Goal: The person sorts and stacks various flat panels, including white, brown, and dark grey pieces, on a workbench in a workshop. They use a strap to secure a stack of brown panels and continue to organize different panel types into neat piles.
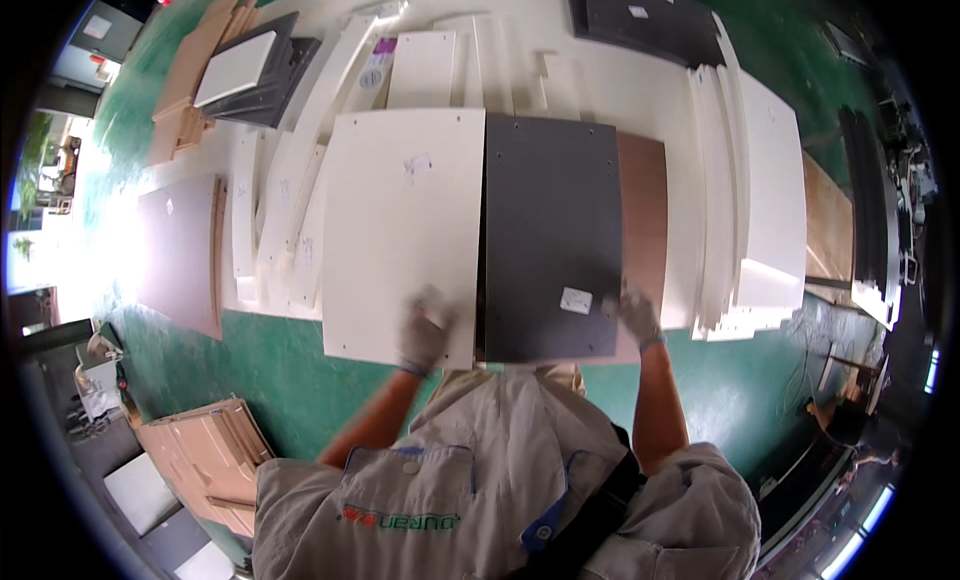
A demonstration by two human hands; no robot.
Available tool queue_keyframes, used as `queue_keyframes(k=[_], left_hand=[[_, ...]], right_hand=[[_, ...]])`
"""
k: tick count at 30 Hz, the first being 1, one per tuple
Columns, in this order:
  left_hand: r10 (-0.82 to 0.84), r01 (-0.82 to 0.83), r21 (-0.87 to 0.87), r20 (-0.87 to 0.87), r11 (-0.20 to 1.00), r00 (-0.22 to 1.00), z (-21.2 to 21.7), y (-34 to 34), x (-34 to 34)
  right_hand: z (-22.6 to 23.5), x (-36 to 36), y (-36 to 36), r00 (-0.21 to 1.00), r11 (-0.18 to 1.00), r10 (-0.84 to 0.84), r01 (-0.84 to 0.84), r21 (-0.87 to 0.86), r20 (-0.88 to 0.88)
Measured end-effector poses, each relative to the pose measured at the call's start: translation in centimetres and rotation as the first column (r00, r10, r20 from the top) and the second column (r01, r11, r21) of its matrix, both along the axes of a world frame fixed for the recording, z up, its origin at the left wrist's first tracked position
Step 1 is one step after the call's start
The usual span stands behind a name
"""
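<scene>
Closest in, the left hand (428, 330) blurs over the white board (400, 230) near its lower right corner, fingers looking half curled, hold impossible to tell! The right hand (638, 316) is at the right edge of the dark board (550, 220), grip unclear too. Side by side, these boards want even support to spare their corners. Beyond, a brown board (645, 205) sits part-hidden.
</scene>
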State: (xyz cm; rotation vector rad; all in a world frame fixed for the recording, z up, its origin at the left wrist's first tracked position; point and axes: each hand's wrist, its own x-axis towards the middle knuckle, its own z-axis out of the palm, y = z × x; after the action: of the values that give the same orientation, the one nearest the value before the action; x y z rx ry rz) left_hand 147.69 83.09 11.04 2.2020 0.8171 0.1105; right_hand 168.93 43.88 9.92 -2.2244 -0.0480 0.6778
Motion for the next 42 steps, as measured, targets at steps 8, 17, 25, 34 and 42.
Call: queue_keyframes(k=[8, 17, 25, 34, 42], left_hand=[[0.318, -0.36, -0.128, -0.263, 0.924, 0.911, -4.4, 21.2, -7.9], [0.264, -0.366, -0.373, -0.296, 0.853, 0.918, -2.8, 22.5, -6.0], [0.354, -0.41, -0.493, -0.207, 0.767, 0.912, -5.0, 23.5, -5.2], [0.221, -0.433, -0.594, -0.397, 0.678, 0.891, -2.0, 25.6, -2.1], [0.265, -0.459, -0.311, -0.503, 0.833, 0.823, -3.1, 29.0, 5.2]], right_hand=[[-1.5, -1.7, 7.1, 0.996, 0.995, -0.085, 0.086, -0.06, 0.016], [-1.0, -0.7, 5.9, 0.99, 0.996, -0.089, 0.088, -0.015, -0.114], [-2.0, 0.2, 7.0, 0.991, 0.98, -0.015, 0.042, -0.193, 0.135], [-14.2, 9.9, -4.9, 0.909, 0.895, -0.188, 0.314, -0.315, 0.372], [-15.2, 15.2, -6.6, 0.872, 0.859, -0.485, 0.49, 0.148, -0.073]])
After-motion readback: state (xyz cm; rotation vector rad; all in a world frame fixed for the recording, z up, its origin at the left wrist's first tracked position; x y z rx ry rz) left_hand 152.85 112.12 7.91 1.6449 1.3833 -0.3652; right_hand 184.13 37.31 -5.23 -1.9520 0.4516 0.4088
